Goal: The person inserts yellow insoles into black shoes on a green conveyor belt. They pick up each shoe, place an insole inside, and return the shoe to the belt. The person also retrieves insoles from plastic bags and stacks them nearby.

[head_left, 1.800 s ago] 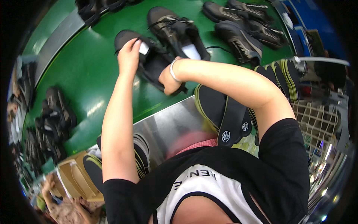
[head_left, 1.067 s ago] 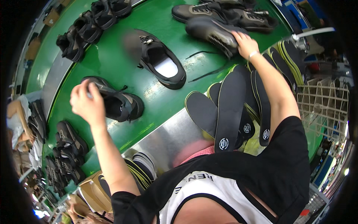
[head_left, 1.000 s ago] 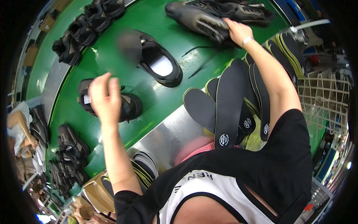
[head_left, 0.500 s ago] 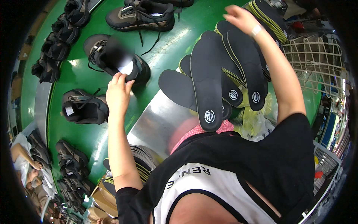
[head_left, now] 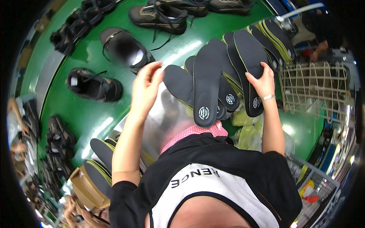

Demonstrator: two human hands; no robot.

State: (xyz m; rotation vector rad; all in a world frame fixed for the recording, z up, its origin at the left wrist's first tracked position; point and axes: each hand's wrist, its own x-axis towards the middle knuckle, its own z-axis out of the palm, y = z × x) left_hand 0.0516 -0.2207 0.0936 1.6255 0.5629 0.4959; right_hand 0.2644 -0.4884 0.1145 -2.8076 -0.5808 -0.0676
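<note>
My right hand is at the edge of the rightmost large black insole of a fanned pile. Its thumb lies over the insole, and its fingers are spread apart from the thumb. Other black insoles with yellow-green edges overlap to the left, one of them a long insole in front. My left hand is in the air between this pile and a dark laced shoe, fingers apart and nothing in them. White shows inside that shoe, and part of it is blurred. Another dark shoe stands nearer, to the left.
More shoes stand along the far side of the green table. A wire basket is at the right. Another insole stack and a cardboard box are at the lower left. Yellowish plastic bags lie below the pile.
My left hand has left the shoe's heel and moved right. My right hand has come down from above the pile's far end to the rightmost large insole. The view has shifted.
</note>
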